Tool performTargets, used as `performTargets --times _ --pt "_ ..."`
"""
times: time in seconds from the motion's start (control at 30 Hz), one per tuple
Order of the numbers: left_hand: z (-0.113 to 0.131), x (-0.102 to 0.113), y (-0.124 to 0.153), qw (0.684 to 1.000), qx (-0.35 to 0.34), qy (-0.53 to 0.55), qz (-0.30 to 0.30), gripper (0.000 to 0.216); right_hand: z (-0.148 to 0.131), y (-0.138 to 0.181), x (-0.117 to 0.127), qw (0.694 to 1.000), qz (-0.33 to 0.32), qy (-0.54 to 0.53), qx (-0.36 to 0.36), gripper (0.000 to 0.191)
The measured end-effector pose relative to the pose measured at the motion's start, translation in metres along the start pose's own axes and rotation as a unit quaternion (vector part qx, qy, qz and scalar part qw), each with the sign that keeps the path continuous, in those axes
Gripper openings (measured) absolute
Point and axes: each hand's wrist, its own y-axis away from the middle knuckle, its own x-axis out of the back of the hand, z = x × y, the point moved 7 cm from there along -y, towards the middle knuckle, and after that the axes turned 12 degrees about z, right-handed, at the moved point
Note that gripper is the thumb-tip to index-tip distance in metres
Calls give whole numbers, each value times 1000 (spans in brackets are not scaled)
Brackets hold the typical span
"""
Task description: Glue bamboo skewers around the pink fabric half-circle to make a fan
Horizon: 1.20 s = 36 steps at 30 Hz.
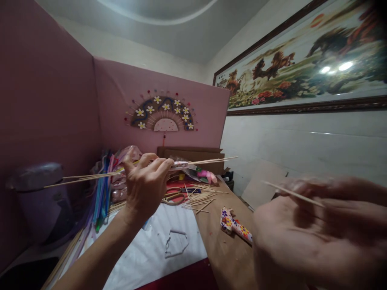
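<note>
My left hand point(146, 187) is raised above the table, fingers pinched round a bundle of thin bamboo sticks point(84, 177) that runs level from far left to the right, with a pale band at its middle. My right hand point(317, 233) is close to the camera at lower right and blurred by motion; it holds a single bamboo stick point(293, 194) between thumb and fingers, its tip pointing up-left. The two hands are apart, the single stick well to the right of the bundle.
Loose sticks point(201, 199) and scissors point(173, 196) lie on the brown table point(217, 249). A flowered glue gun point(234, 225) rests nearer, beside white paper point(145, 257). A decorated fan point(163, 114) hangs on the pink partition. A grey pot point(39, 197) stands at left.
</note>
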Motion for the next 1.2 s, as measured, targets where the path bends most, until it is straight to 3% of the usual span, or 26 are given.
performTargets --times 0.03,0.07,0.13,0.23,0.33,0.6,1.2 --pt "0 1 0 1000 2 4 8 12 -12 5 1 997 50 -30 53 34" --pt "0 2 0 1000 5 7 14 14 -16 9 -4 997 39 -31 52 35" --pt "1 4 0 1000 11 10 19 16 -14 17 -18 998 -60 -25 10 31" --pt "4 9 0 999 8 15 34 19 -6 32 -30 974 -225 -25 -17 20" --pt "6 14 -1 998 -1 22 56 20 6 47 -30 958 -285 -33 -29 15" --pt "5 17 -3 998 5 21 64 19 30 71 -34 944 -318 -50 -76 19" --pt "10 16 -2 999 -2 21 48 20 30 73 -32 944 -317 -56 -71 18"
